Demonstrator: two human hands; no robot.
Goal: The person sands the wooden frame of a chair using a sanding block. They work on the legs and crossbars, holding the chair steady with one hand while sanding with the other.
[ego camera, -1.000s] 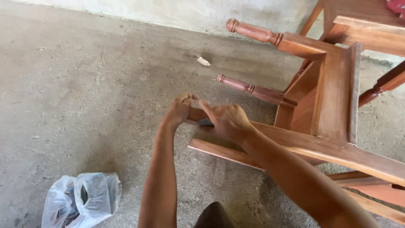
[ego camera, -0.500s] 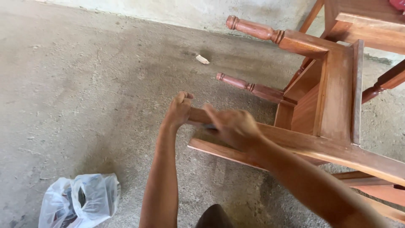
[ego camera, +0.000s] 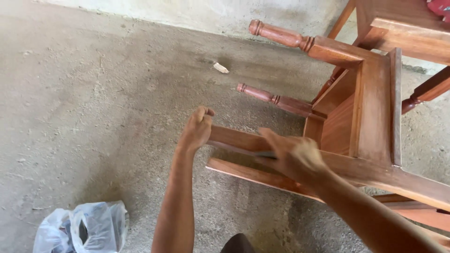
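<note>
A reddish-brown wooden chair (ego camera: 370, 107) lies on its side on the concrete floor, its turned legs pointing left. My left hand (ego camera: 197, 129) is closed around the end of the chair's upper back post (ego camera: 234, 138). My right hand (ego camera: 293, 157) presses a thin dark strip (ego camera: 253, 152), flat against the side of that post; what the strip is I cannot tell. A second back post (ego camera: 243, 173) lies just below, on the floor.
A crumpled clear plastic bag (ego camera: 82, 227) sits at the lower left. A small pale scrap (ego camera: 220, 68) lies on the floor near the wall. More wooden furniture (ego camera: 403, 23) stands at the upper right, with a turned leg (ego camera: 424, 91) beside the chair.
My right hand has slid to the right along the post with the dark strip. My left hand keeps its grip on the post's end.
</note>
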